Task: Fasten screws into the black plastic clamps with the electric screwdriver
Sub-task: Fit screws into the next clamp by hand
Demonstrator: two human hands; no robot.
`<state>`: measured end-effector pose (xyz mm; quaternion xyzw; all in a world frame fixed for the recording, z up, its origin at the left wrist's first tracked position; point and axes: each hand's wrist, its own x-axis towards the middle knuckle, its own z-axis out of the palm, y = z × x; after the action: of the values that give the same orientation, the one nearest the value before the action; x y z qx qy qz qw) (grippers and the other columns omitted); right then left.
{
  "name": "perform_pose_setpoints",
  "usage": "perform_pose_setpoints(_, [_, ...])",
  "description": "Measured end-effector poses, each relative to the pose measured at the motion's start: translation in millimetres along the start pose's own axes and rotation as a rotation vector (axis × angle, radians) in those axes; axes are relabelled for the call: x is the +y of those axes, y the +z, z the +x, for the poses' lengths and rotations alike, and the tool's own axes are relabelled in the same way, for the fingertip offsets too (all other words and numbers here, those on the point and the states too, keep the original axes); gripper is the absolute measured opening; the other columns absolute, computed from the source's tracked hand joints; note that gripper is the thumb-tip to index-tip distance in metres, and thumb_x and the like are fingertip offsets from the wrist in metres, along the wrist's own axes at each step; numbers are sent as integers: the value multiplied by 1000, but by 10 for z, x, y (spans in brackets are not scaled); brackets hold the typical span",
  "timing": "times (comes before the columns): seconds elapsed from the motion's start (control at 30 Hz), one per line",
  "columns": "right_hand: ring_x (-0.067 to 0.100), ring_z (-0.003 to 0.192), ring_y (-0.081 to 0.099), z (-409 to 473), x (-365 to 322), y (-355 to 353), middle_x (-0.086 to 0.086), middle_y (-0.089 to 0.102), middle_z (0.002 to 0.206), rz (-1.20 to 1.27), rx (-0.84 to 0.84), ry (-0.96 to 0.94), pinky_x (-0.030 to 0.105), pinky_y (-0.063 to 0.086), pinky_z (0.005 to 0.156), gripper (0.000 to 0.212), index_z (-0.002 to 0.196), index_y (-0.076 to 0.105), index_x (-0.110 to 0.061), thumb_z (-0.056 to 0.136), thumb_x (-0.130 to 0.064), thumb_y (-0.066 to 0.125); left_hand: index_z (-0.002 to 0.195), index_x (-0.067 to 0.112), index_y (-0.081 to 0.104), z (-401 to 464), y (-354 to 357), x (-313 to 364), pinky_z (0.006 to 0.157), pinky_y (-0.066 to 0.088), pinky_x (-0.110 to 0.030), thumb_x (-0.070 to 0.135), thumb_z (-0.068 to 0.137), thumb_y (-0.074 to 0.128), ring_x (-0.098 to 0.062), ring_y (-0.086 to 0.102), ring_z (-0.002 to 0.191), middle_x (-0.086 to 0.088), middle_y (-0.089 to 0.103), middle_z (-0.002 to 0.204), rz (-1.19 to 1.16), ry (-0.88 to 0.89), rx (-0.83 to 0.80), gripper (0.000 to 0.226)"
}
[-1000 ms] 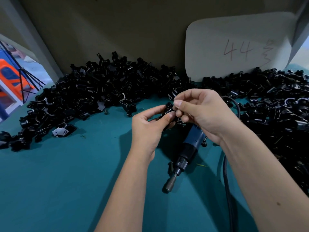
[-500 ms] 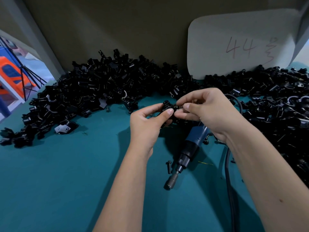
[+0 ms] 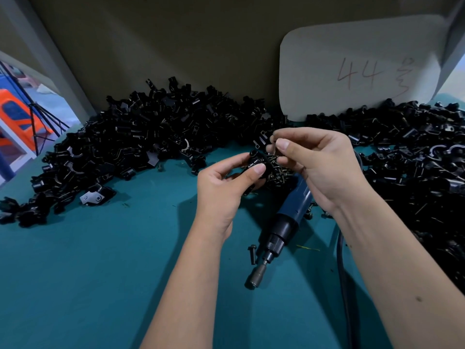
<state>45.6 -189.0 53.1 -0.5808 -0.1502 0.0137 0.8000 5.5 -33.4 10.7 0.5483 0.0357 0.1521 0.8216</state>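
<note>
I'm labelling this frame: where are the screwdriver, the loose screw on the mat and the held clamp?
screwdriver [image 3: 295, 210]: head view, blue body.
loose screw [image 3: 252, 254]: head view, shank beside the screwdriver's tip.
clamp [image 3: 257, 159]: head view, black part above the left thumb.
</note>
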Motion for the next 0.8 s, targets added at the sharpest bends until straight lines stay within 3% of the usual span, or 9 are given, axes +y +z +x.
perform_pose_setpoints(0.1, [28, 93, 78, -7, 16, -2, 13, 79, 93, 4, -34, -41, 22, 59, 68, 16, 91, 79, -7, 89, 7, 73, 110, 3, 76, -7, -4, 10, 79, 61, -30, 13, 67, 85, -24, 75, 89, -15, 79, 102, -17, 13, -15, 45])
perform_pose_setpoints(0.27, [16, 87, 72, 1, 45, -33, 9, 80, 102, -89, -56, -71, 21, 51, 58, 17, 92, 77, -12, 88, 4, 76, 90, 19, 82, 12, -19, 21, 74, 61, -26, 3, 75, 85, -20, 76, 78, -7, 81, 93, 1, 36, 85, 23])
perform_pose_setpoints(0.43, [22, 86, 78, -1, 60, -38, 11, 80, 98, -81, -75, -40, 20, 55, 61, 18, 95, 76, -10, 88, 6, 76, 100, 15, 77, 41, -77, 32, 74, 60, -24, 0, 79, 84, -18, 76, 76, -5, 81, 89, -2, 37, 186, 27])
perform_pose_setpoints(0.5, [21, 79, 79, 4, 67, -30, 9, 80, 90, -293, -63, -14, 25, 59, 62, 17, 95, 76, -7, 86, 8, 78, 101, 16, 77, 50, -75, 29, 74, 60, -25, 2, 79, 86, -17, 75, 73, -4, 81, 89, 2, 44, 262, 27])
perform_pose_setpoints(0.6, [16, 70, 76, 12, 44, 37, -2, 78, 81, -890, -123, 41, 35, 64, 73, 15, 90, 78, -16, 81, -7, 87, 111, 8, 76, 77, -128, 35, 80, 61, -30, 5, 79, 88, -18, 73, 74, -3, 81, 91, -22, 65, 385, 34])
perform_pose_setpoints(0.67, [11, 76, 72, -22, -42, 160, -10, 74, 79, -1280, -318, 13, 31, 59, 81, 12, 83, 79, -22, 79, -26, 90, 115, 5, 76, 101, -182, 49, 79, 61, -28, 6, 79, 88, -18, 74, 75, -5, 81, 97, -25, 87, 427, 37])
perform_pose_setpoints(0.8, [19, 79, 66, -216, -165, 553, -6, 68, 74, -1660, -685, 208, 27, 52, 71, 41, 73, 69, -20, 71, -57, 87, 113, 6, 76, 113, -217, 83, 75, 58, -24, 6, 82, 86, -18, 74, 74, -7, 80, 99, -61, 86, 471, 33])
